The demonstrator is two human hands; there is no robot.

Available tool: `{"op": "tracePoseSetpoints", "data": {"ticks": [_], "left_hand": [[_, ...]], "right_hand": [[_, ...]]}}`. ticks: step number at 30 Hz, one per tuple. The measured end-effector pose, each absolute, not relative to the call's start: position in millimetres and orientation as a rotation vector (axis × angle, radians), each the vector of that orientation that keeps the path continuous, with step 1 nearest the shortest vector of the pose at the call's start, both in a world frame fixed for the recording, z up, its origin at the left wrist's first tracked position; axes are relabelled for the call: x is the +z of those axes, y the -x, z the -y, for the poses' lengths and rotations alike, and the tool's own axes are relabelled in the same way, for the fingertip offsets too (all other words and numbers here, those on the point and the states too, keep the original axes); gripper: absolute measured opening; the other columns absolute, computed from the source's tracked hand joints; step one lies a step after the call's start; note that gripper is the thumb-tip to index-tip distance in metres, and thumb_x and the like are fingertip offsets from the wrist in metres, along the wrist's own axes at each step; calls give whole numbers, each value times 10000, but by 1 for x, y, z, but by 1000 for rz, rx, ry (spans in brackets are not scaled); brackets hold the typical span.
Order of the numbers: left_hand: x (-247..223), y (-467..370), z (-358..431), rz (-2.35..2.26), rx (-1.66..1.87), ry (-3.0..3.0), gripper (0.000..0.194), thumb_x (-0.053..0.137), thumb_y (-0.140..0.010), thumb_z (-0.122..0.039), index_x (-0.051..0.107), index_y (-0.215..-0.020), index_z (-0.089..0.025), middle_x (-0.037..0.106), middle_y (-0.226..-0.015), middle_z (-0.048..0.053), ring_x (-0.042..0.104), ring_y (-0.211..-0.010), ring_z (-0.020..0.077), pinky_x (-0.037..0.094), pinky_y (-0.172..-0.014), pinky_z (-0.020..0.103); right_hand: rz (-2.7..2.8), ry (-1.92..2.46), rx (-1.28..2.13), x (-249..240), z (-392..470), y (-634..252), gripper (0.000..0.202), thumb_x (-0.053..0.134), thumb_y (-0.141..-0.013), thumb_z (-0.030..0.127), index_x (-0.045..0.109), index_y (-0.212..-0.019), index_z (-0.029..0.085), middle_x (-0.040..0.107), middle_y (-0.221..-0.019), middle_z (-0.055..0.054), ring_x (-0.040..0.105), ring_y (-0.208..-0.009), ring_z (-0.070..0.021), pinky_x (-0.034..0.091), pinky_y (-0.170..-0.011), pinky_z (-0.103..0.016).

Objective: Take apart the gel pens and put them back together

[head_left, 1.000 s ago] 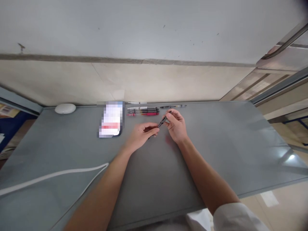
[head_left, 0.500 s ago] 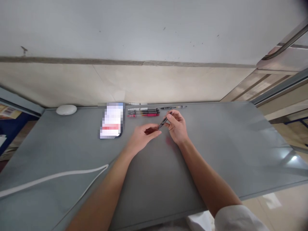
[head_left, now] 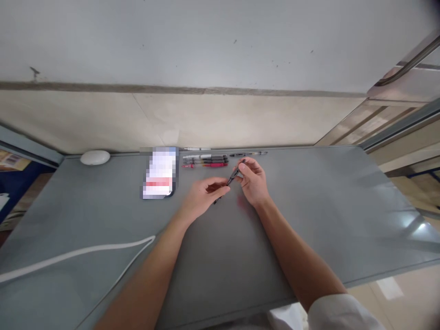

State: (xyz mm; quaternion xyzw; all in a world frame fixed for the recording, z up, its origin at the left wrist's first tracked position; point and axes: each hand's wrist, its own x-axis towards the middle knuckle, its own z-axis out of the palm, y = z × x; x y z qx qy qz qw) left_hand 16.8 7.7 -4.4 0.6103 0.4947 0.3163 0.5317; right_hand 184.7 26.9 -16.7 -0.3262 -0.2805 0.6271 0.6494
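Note:
A dark pen (head_left: 234, 173) slants between my two hands above the grey table. My right hand (head_left: 254, 183) pinches its upper part between thumb and fingers. Around the lower part, the thumb and fingers of my left hand (head_left: 202, 196) close, hiding a stretch of it. A thin dark tip (head_left: 216, 201) shows below the left thumb. Just beyond my hands lies a row of pens, among them a red pen (head_left: 215, 165), several dark-capped pens (head_left: 218, 160) and a white one (head_left: 194, 156). Another black pen (head_left: 248, 154) lies to the right of that row.
A phone (head_left: 158, 173) with a blurred screen lies left of the pens. Farther left is a white rounded object (head_left: 95, 157). A white cable or strap (head_left: 92, 248) runs over the left part of the grey table (head_left: 326, 206). A wall (head_left: 240, 119) stands directly behind the table.
A thin dark tip now sticks out below my left thumb, where none showed before. Both hands stay in nearly the same place on the pen.

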Motion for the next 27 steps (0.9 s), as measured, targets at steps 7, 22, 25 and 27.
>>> {"op": "tracePoseSetpoints", "data": {"ticks": [7,22,25,27], "left_hand": [[-6,-15,-7,-1129,747,-1470,281,651,-816,-436,719,-944,-195,701,-798,25,617,-706,149,485,-691,272],[1,-16,-6,-1133,747,-1465,248,681,-792,-405,705,-928,-199,669,-760,7,597,-669,135,471,-672,266],[0,-15,-6,-1083,717,-1410,250,652,-816,-408,703,-914,-183,678,-773,24,611,-681,142,487,-701,281],[0,-13,-6,-1016,671,-1360,267,620,-842,-418,705,-905,-173,693,-815,44,628,-714,152,494,-735,295]], "right_hand": [[667,745,1437,-16,-26,-185,184,781,-665,255,647,-791,260,634,-809,57,624,-715,-99,543,-611,-223],[685,801,1391,-17,-27,-184,203,790,-652,271,656,-806,268,642,-844,50,623,-726,-105,547,-606,-236],[685,775,1438,-17,-26,-185,196,783,-660,264,674,-824,266,656,-853,47,638,-726,-110,562,-619,-249],[699,734,1487,-17,-26,-185,205,767,-682,268,689,-872,267,669,-847,38,658,-734,-124,569,-613,-257]]}}
